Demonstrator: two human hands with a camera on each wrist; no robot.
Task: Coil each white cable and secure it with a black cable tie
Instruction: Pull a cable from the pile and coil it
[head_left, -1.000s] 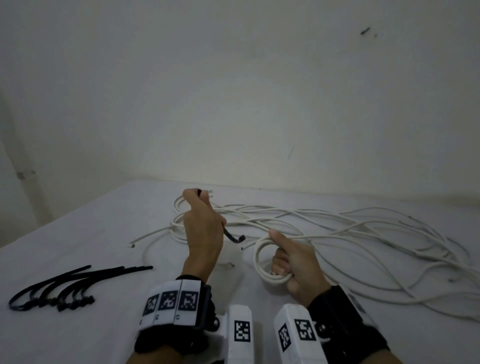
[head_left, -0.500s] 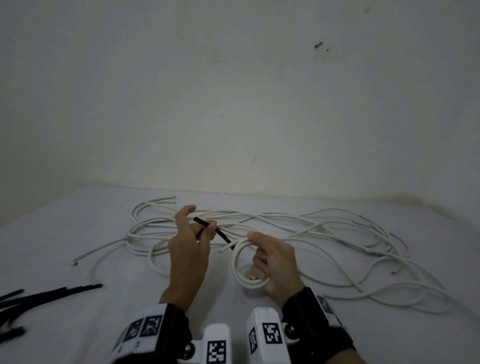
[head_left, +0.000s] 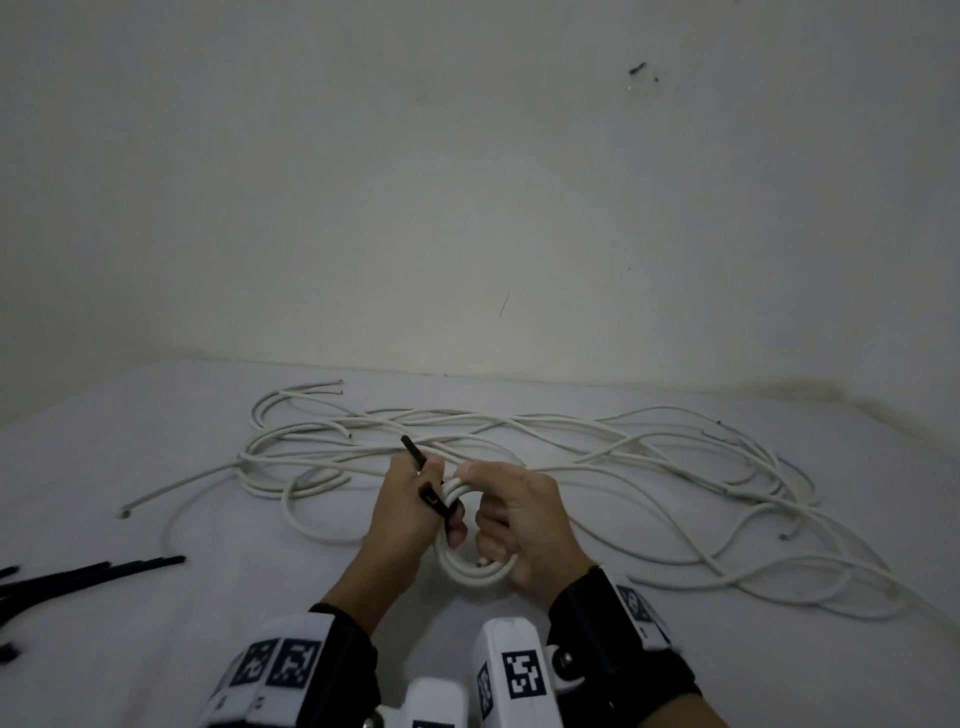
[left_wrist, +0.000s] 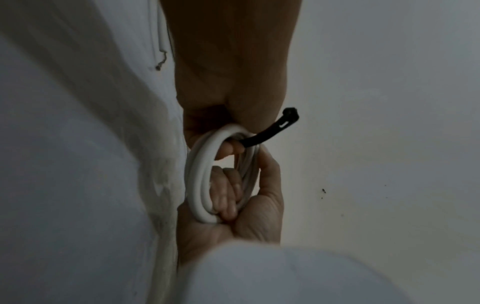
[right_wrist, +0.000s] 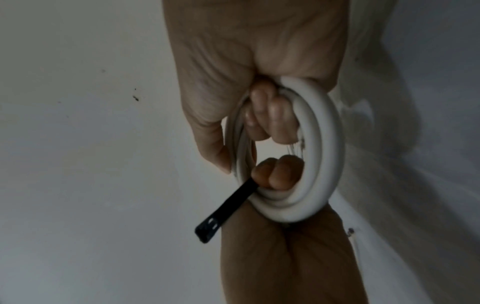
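Fingers of the right hand (head_left: 524, 525) curl through the white coil (head_left: 475, 569) just below the middle of the head view and clamp its turns against the palm, thumb laid over the top of the ring. Fingers of the left hand (head_left: 410, 512) pinch a black cable tie (head_left: 431, 499), and two of its fingertips (right_wrist: 275, 174) now poke into the hole of the coil with the strap. Half a second ago that hand held the tie in the air, just left of the coil and apart from it; now the two hands touch and the strap lies across the coil's upper left arc, its slotted head (left_wrist: 287, 118) sticking out free. I judge this to be the start of the wrap: the tail end (head_left: 410, 448) points up and away, not yet fed through the head, so nothing is locked.

Count, from the lower edge upward: two hands, one coil, one tie in use. At the lower left edge lies a bundle of spare ties (head_left: 88, 571), cut off by the frame, too overlapped to count. Beyond the hands, across the middle of the frame, sprawl the loose white cables (head_left: 623, 452); several cut ends show, but the strands tangle too much for a sure number
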